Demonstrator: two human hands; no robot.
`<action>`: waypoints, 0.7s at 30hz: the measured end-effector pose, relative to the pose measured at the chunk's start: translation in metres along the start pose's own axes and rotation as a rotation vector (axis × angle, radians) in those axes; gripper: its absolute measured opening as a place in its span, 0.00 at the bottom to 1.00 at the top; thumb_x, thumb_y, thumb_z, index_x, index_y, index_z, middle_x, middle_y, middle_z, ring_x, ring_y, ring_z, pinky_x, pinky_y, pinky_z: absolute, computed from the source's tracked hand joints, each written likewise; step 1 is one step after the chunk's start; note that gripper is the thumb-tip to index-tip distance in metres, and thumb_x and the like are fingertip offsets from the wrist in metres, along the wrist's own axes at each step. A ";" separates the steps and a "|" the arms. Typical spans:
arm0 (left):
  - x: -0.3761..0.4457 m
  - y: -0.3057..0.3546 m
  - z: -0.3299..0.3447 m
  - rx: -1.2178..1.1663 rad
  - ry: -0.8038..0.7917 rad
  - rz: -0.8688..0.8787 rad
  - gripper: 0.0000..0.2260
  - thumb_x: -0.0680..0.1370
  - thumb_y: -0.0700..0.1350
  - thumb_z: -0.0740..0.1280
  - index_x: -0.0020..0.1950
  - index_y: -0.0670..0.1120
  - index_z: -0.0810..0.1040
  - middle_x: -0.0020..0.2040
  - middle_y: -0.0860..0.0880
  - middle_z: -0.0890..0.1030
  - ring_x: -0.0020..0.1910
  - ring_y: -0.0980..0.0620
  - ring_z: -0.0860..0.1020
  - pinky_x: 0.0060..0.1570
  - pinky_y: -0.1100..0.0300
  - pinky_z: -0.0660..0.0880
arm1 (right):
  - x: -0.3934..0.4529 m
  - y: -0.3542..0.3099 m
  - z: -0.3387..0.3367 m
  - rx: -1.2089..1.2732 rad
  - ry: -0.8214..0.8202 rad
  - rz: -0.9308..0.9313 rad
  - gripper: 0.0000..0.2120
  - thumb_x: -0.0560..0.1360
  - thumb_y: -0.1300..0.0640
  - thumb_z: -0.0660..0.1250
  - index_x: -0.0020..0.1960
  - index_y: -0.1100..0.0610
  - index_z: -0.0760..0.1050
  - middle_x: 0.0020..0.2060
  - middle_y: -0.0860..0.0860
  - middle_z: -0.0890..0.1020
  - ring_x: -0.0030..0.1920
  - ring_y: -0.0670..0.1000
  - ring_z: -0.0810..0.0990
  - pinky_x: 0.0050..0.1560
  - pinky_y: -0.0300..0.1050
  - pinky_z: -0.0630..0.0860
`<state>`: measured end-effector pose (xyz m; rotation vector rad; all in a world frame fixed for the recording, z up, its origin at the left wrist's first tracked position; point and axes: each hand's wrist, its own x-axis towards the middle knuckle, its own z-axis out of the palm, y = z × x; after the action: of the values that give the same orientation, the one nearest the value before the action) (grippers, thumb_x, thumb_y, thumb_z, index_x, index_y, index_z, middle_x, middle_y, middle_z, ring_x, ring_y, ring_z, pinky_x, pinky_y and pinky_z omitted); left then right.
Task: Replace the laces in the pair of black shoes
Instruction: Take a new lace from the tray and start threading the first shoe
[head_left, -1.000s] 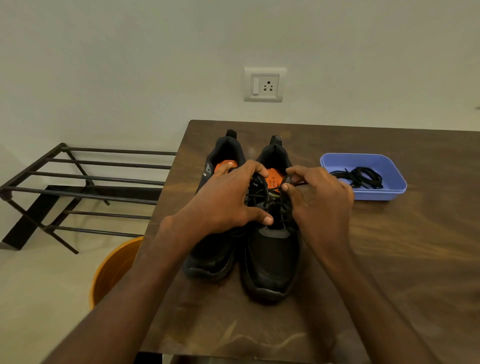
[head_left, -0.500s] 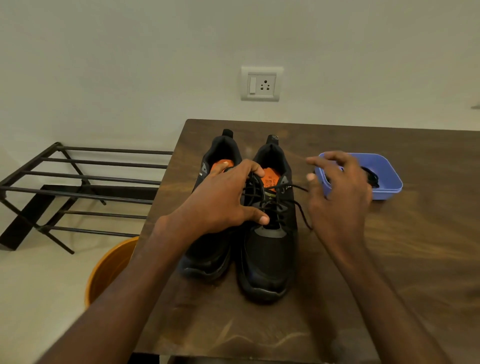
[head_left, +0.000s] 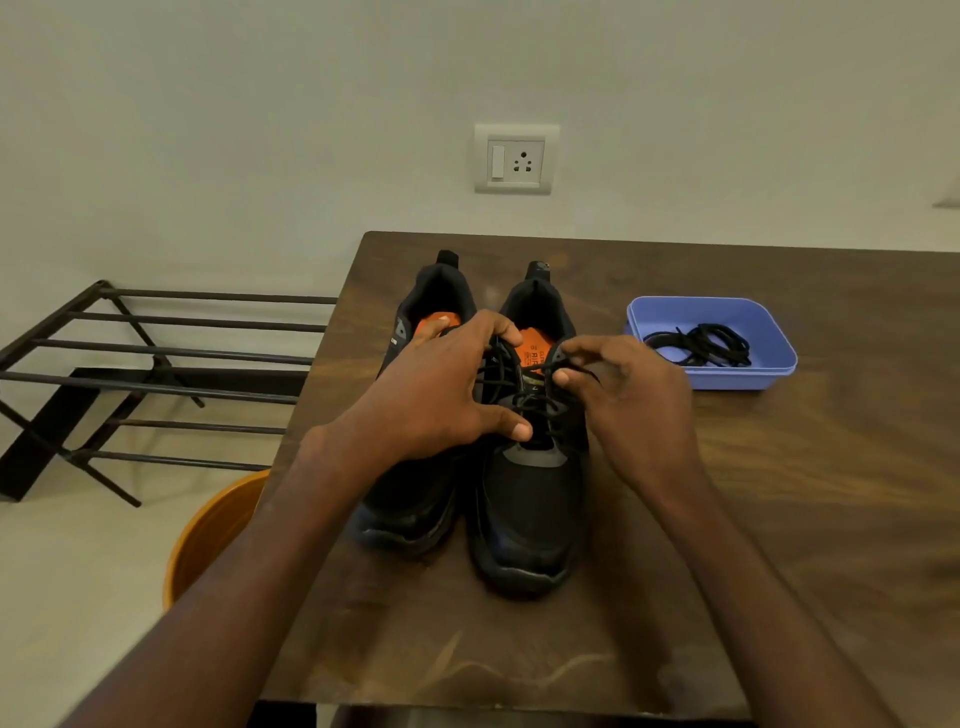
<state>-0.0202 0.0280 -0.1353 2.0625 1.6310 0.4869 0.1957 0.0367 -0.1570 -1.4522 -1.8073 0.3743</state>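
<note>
- Right hand (head_left: 631, 400): thumb and forefinger pinched the loose end of the thin black lace (head_left: 569, 370) just above the top eyelets. Half a second earlier this hand was spread open, off toward the tray; it had come back to the lace.
- Left hand (head_left: 441, 387): fingers spread, curled over the collar of the right-side black mesh shoe (head_left: 527, 499), thumb on the lacing, as before.
- Judgement: unlacing of this shoe was only beginning; lace still crossed the eyelets.
- Both black shoes lay under the hands on the dark wooden table (head_left: 779, 519), long axes running away from the person, toes near, heels far.
- Right of the fingers: blue plastic tray (head_left: 748, 375) holding coiled black laces (head_left: 698, 344).
</note>
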 end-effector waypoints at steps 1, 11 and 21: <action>0.000 0.000 0.000 -0.010 0.001 -0.001 0.40 0.62 0.67 0.79 0.69 0.65 0.64 0.72 0.55 0.73 0.80 0.43 0.62 0.74 0.37 0.66 | -0.001 -0.002 0.004 0.018 -0.012 0.009 0.11 0.76 0.55 0.74 0.58 0.48 0.83 0.49 0.42 0.84 0.52 0.44 0.82 0.59 0.59 0.79; -0.001 0.002 -0.002 -0.028 -0.005 -0.021 0.39 0.63 0.65 0.81 0.68 0.66 0.64 0.73 0.54 0.72 0.80 0.43 0.61 0.74 0.37 0.67 | 0.004 0.018 -0.035 -0.013 0.429 0.255 0.10 0.76 0.61 0.70 0.57 0.53 0.82 0.55 0.50 0.81 0.52 0.49 0.79 0.58 0.56 0.78; -0.003 0.006 -0.004 -0.003 -0.010 -0.017 0.39 0.64 0.64 0.81 0.68 0.66 0.63 0.71 0.55 0.73 0.79 0.43 0.63 0.73 0.37 0.68 | -0.004 -0.001 0.008 -0.074 0.062 -0.043 0.05 0.76 0.56 0.74 0.48 0.46 0.83 0.44 0.42 0.84 0.46 0.45 0.81 0.59 0.64 0.78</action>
<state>-0.0184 0.0249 -0.1290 2.0442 1.6404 0.4723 0.1896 0.0346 -0.1626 -1.4569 -1.8168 0.2405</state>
